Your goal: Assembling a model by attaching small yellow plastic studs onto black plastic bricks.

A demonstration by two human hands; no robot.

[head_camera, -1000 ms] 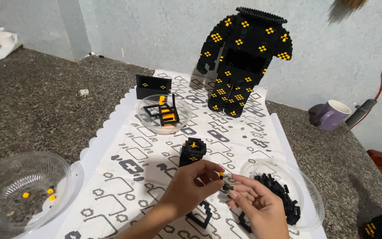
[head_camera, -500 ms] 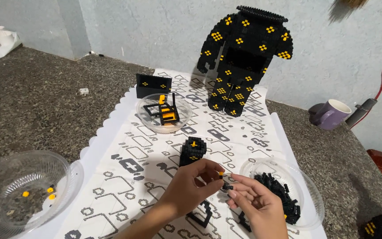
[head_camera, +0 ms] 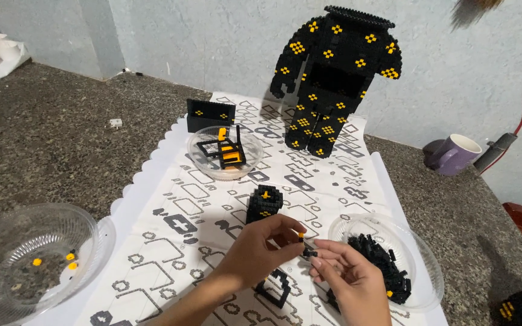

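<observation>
Soft, even light from above reaches your stone counter (head_camera: 43,145) with only faint shadows, a mild sheen on the clear bowl (head_camera: 28,253), sharp focus across the printed sheet (head_camera: 176,205), and slight wide-angle stretching and softness toward the frame's corners.

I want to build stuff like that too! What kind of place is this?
Probably a home hobby spot, not a workshop: a speckled stone counter against a plain wall, covered by a paper instruction sheet, with a tall black-and-yellow brick figure, clear bowls of small bricks and a purple mug.
</observation>
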